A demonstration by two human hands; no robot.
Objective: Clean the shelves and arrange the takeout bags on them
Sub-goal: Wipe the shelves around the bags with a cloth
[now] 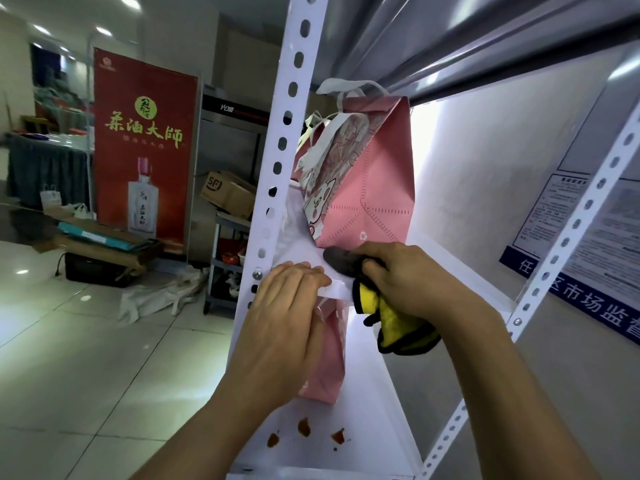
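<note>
A pink takeout bag [363,174] with white handles stands at the left end of the white middle shelf [450,268]. My right hand [405,275] grips a yellow and grey cleaning cloth [398,323] and presses its grey end onto the shelf just in front of the bag. My left hand [287,306] rests with its fingers hooked over the shelf's front edge. Another pink bag [329,358] stands on the lower shelf [363,445], partly hidden behind my left hand. Brown-red stains [304,427] mark the lower shelf's front part.
White perforated uprights [280,150] frame the rack on the left and right [571,230]. A wall with posted notices [588,220] lies behind. To the left are a red banner [142,150], cardboard boxes [228,195], a small cart [225,265] and tiled floor [86,358].
</note>
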